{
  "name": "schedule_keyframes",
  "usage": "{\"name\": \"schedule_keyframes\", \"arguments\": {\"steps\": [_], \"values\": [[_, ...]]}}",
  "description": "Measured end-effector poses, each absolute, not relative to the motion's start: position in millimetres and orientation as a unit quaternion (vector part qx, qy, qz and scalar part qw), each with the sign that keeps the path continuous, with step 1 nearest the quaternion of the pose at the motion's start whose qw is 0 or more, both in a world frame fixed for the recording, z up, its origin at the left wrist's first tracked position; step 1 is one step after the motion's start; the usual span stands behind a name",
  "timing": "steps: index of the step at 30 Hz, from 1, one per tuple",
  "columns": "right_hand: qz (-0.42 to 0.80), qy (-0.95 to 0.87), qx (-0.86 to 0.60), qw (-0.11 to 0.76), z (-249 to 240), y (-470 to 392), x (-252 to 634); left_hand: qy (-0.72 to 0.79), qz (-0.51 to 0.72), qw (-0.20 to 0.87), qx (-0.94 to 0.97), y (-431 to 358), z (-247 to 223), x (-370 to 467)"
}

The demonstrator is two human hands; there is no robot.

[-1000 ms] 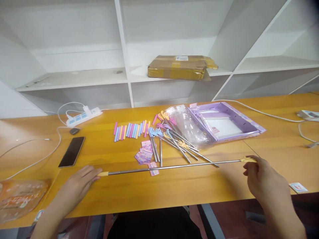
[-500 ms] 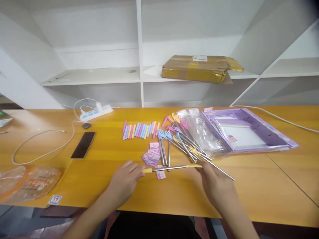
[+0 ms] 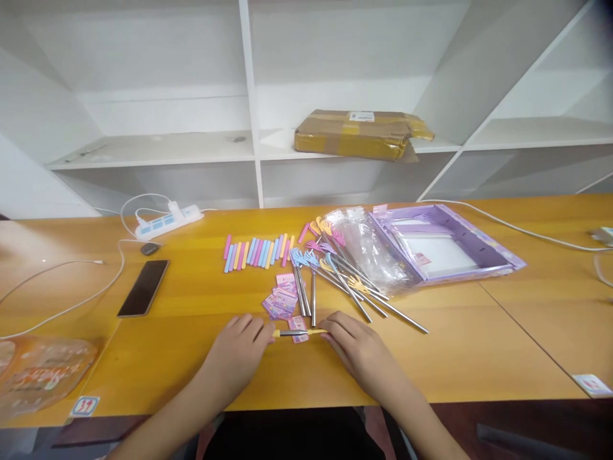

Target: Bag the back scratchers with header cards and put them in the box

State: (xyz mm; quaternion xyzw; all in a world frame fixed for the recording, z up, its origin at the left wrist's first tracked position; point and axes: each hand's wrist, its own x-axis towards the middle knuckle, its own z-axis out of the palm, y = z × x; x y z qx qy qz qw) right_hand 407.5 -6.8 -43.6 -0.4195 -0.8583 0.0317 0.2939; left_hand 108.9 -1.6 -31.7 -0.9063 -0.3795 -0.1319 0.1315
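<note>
Between my two hands is a short metal rod with yellow ends [image 3: 293,332]. My left hand [image 3: 243,348] is closed on its yellow handle end, and my right hand [image 3: 357,348] grips the yellow tip at the other end. Under the rod lies a pink card [image 3: 297,324], beside a small pile of pink and purple cards [image 3: 281,300]. Beyond them is a row of pastel tubes [image 3: 258,253]. Metal rods with hand-shaped heads in blue, yellow and pink [image 3: 345,281] lie in a loose heap to the right.
Clear plastic bags [image 3: 371,249] rest against an open purple box [image 3: 450,252] at right. A phone [image 3: 143,287], white power strip [image 3: 170,222], cables and an orange-printed plastic bag [image 3: 48,374] are at left. A taped carton [image 3: 354,134] sits on the shelf behind.
My right hand has moved left, towards my left hand, and the rod between them is much shorter. The camera view has shifted slightly to the right.
</note>
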Motion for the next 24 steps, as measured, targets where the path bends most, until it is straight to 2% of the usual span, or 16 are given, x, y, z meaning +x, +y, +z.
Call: {"name": "schedule_keyframes", "arguments": {"steps": [6, 13, 19, 24], "values": [[0.028, -0.865, -0.383, 0.322, -48, -11, 398, -0.312, -0.123, 0.157, -0.929, -1, -32, 117], [-0.048, -0.866, -0.373, 0.328, -51, -16, 403, -0.419, -0.099, 0.153, -0.890, 5, -46, 102], [-0.105, -0.840, -0.377, 0.377, -53, -15, 464, -0.437, -0.140, 0.261, -0.849, 15, -33, 53], [-0.175, -0.796, -0.417, 0.402, -46, -31, 545, -0.437, -0.165, 0.264, -0.844, 7, -16, -2]]}}
